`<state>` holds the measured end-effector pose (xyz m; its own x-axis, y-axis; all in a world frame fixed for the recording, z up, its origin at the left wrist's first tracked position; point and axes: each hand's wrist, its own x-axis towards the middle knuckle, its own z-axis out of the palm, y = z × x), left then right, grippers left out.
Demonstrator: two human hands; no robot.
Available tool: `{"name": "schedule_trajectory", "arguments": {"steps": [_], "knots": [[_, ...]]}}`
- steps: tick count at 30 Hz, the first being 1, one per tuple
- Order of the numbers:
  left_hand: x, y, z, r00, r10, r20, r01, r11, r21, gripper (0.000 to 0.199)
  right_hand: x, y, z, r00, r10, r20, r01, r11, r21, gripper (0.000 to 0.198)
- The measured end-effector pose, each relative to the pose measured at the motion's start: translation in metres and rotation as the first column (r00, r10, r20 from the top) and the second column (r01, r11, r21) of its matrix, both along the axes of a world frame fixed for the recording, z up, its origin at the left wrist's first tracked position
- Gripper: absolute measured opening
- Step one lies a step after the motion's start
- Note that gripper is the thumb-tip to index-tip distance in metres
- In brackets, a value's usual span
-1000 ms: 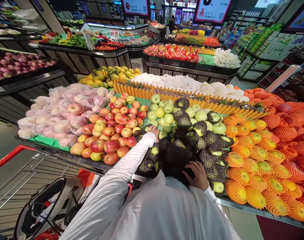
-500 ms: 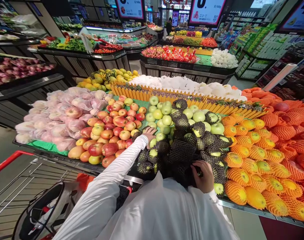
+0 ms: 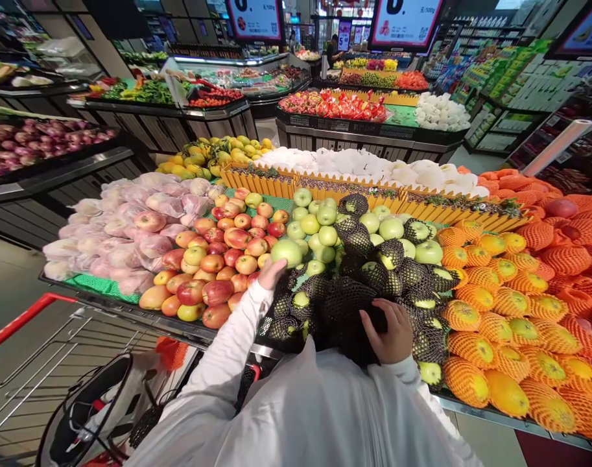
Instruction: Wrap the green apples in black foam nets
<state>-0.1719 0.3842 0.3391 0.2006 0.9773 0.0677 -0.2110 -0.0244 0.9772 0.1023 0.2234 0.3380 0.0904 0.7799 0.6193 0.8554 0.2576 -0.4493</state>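
A green apple (image 3: 286, 252) sits against the fingers of my left hand (image 3: 271, 274), raised where the red apples (image 3: 218, 292) meet the green ones. Part of my grip is hidden behind the fruit. My right hand (image 3: 391, 331) is over a pile of empty-looking black foam nets (image 3: 349, 298), thumb and fingers apart, with nothing visible in it. Around both hands lie green apples in black nets (image 3: 415, 272) and, farther back, bare green apples (image 3: 327, 215).
Orange-netted papayas (image 3: 475, 347) lie to the right, bagged pinkish fruit (image 3: 115, 227) to the left. Behind the apples runs a yellow picket divider (image 3: 325, 189). A shopping cart (image 3: 28, 363) holding a bag (image 3: 91, 408) stands at lower left.
My left hand has come up and back toward me from the green apples, now with one in it. The fingers of my right hand have spread a little over the black nets.
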Motion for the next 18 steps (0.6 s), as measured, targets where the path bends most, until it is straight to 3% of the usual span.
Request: {"name": "schedule_trajectory", "arguments": {"steps": [2,4,6,11,16,18], "knots": [[0.018,-0.033,-0.01,0.988,-0.14,0.067,0.144,0.987,-0.069,0.079,-0.004,0.009,-0.007,0.999,-0.036,-0.014,0.035,0.995,-0.093,0.037],[0.034,-0.064,-0.021,0.923,-0.364,0.128,0.38,0.914,-0.14,0.074,-0.006,0.014,-0.015,0.998,-0.007,-0.062,-0.003,0.987,-0.159,0.038],[0.047,-0.085,-0.03,0.892,-0.437,0.115,0.45,0.878,-0.16,0.072,-0.007,0.017,-0.018,0.988,0.077,-0.131,-0.099,0.98,-0.174,0.032],[0.066,-0.093,-0.039,0.922,-0.367,0.121,0.384,0.907,-0.171,0.078,-0.01,0.008,-0.002,0.928,0.27,-0.257,-0.305,0.947,-0.105,0.017],[0.071,-0.096,-0.033,0.921,-0.344,0.182,0.378,0.902,-0.211,0.072,-0.005,-0.01,0.02,0.769,0.385,-0.511,-0.483,0.873,-0.07,0.015],[0.07,-0.105,-0.027,0.904,-0.358,0.235,0.41,0.882,-0.232,0.075,-0.002,-0.014,0.022,0.704,0.337,-0.625,-0.431,0.902,0.001,0.01]]}}
